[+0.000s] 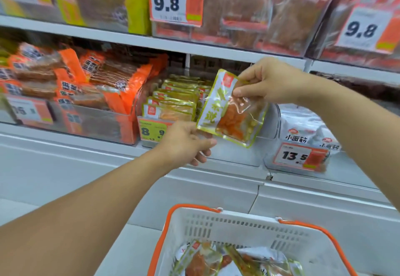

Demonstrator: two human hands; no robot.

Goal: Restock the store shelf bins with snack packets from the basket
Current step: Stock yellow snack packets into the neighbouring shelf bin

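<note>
Packet: yellow-green snack packet point(231, 109) held just in front of its matching bin point(173, 102), mid-shelf.
Right hand point(268, 81): pinches the top edge.
Left hand point(186, 143): fingers curled at the lower corner, steadying it.
Technique: best slotted upright behind the near row.
Basket point(238, 223): near, more packets inside.

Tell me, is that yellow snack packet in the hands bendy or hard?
Probably bendy: the yellow snack packet is thin crinkly plastic film, and it hangs tilted from the right hand pinching its top. Likely light, since fingertips alone hold it, with the left hand at its lower corner. The glossy film may be a little slippery.
</note>
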